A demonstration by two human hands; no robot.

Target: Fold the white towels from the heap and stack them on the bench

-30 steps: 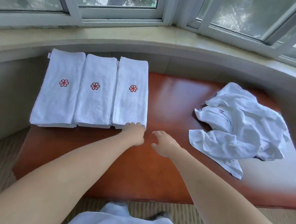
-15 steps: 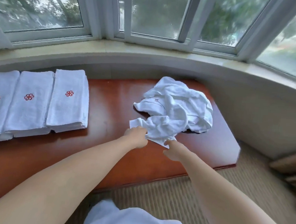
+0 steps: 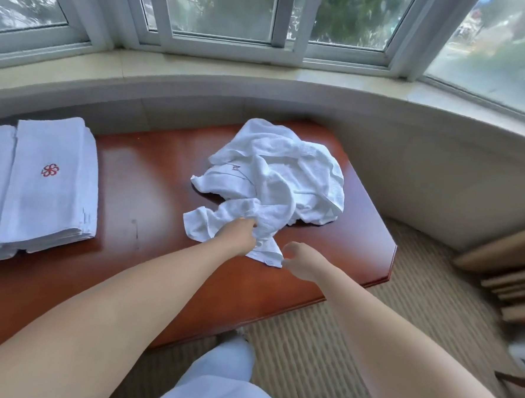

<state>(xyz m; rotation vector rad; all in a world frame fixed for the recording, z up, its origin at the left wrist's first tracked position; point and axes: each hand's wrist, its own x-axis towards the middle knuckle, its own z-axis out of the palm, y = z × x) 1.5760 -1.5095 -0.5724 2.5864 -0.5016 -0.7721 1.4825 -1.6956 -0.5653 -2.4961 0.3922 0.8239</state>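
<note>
A crumpled heap of white towels (image 3: 287,172) lies on the right half of the red-brown wooden bench (image 3: 151,186). My left hand (image 3: 237,235) grips the front fold of the nearest towel (image 3: 222,224) in the heap. My right hand (image 3: 302,261) hovers beside that towel's front corner with fingers loosely curled, holding nothing. Stacks of folded white towels (image 3: 50,182) with a red flower emblem sit at the bench's left end, partly cut off by the frame edge.
A curved stone window sill (image 3: 323,95) and low wall run behind the bench. Striped carpet (image 3: 322,350) covers the floor in front and to the right. Wooden furniture edges (image 3: 508,275) stand at far right.
My view and both hands have swung right from the folded stacks to the heap. My left hand has taken hold of the nearest towel; my right hand has come off its corner.
</note>
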